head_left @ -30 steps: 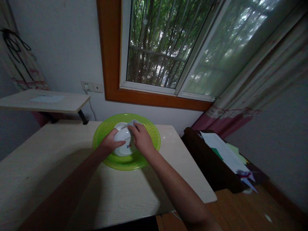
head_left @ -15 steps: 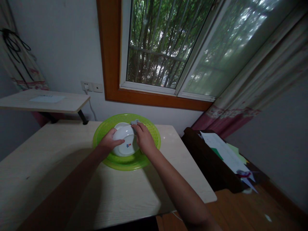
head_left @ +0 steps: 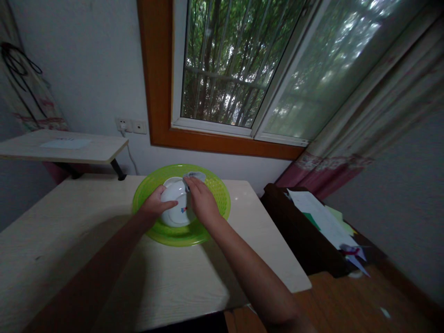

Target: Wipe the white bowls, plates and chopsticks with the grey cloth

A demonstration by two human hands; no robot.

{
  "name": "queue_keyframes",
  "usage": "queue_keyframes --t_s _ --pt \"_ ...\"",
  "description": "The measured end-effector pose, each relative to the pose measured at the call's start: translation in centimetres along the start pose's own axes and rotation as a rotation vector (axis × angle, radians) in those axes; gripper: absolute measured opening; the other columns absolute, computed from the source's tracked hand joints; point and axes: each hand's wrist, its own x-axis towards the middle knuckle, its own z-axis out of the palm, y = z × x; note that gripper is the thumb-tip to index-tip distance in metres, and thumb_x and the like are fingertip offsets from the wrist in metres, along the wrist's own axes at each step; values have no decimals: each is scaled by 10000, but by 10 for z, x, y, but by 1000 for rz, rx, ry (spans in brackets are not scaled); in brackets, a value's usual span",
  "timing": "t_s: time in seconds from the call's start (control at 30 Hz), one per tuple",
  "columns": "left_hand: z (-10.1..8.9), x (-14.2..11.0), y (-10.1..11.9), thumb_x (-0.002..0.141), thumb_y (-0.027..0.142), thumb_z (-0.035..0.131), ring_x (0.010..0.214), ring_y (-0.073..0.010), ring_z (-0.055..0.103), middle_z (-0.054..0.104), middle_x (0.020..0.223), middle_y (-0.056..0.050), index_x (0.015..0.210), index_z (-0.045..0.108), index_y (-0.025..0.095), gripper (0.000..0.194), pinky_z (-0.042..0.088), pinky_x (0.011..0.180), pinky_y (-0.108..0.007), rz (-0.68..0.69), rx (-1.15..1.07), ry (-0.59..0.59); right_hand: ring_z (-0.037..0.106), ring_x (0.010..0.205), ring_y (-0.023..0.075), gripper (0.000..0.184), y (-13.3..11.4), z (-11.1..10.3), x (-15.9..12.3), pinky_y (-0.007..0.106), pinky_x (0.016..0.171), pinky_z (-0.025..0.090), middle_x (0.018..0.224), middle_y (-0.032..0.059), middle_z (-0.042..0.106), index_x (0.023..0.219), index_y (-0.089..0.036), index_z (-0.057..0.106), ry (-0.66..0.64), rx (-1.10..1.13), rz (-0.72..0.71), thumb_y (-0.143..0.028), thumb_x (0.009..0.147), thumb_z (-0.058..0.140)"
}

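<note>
My left hand (head_left: 156, 203) grips the left side of a white bowl (head_left: 175, 216), its thumb across the outside. The bowl is tipped so that its base, with a small red and blue print, faces me. A grey cloth (head_left: 196, 175) is in my right hand (head_left: 203, 199), pressed to the bowl's upper right rim; the palm side of the fingers is hidden. Both hands are over a bright green plastic basin (head_left: 180, 241) with a perforated inner wall. Behind the held bowl, another white dish (head_left: 171, 181) shows partly inside the basin.
The basin stands on a pale wooden desk (head_left: 180, 282). A raised shelf (head_left: 100, 148) with a paper sheet is at the left, below a wall socket (head_left: 130, 125). Beyond the desk's right edge is a dark brown piece of furniture (head_left: 294, 231) with papers on it.
My right hand has shifted with the cloth along the bowl's rim, first right, then back left. My left hand keeps its hold, while the bowl's tilt has changed slightly.
</note>
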Motion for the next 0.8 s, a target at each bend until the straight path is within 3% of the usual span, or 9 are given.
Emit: queue_keyframes --t_s 0.17,0.33,0.5,0.63,0.8 --pt "3 3 -2 620 344 794 881 -264 641 671 928 -57 991 572 163 469 507 770 -372 47 -37 -31 397 1431 250 441 -17 2 8 428 1195 350 1474 111 529 1434 -169 510 -73 -75 -193 -163 994 479" --pt "4 6 -5 615 292 787 976 -292 632 671 998 -85 983 575 171 441 497 881 -424 102 -67 -28 396 1434 239 433 -23 2 12 460 1194 345 1478 77 532 1436 -240 508 -100 -46 -253 -197 1006 493" --pt "0 2 -3 600 392 825 844 -265 657 659 857 -35 975 557 173 510 512 758 -385 9 -95 -21 415 1425 222 504 -8 -3 9 431 1187 360 1473 103 533 1449 -224 500 -77 25 -193 -122 956 521" --pt "-1 -2 4 583 431 824 766 -247 665 676 841 -37 999 567 144 567 516 697 -363 -53 -181 22 492 1365 202 590 10 -8 -1 412 1158 404 1446 100 560 1439 -241 523 -30 109 -48 -30 889 485" --pt "-3 1 3 600 417 812 750 -247 674 695 849 -51 1001 590 155 528 519 653 -344 -111 -272 100 570 1290 193 550 26 -12 -21 404 1125 453 1393 81 606 1346 -242 623 42 180 65 -31 865 462"
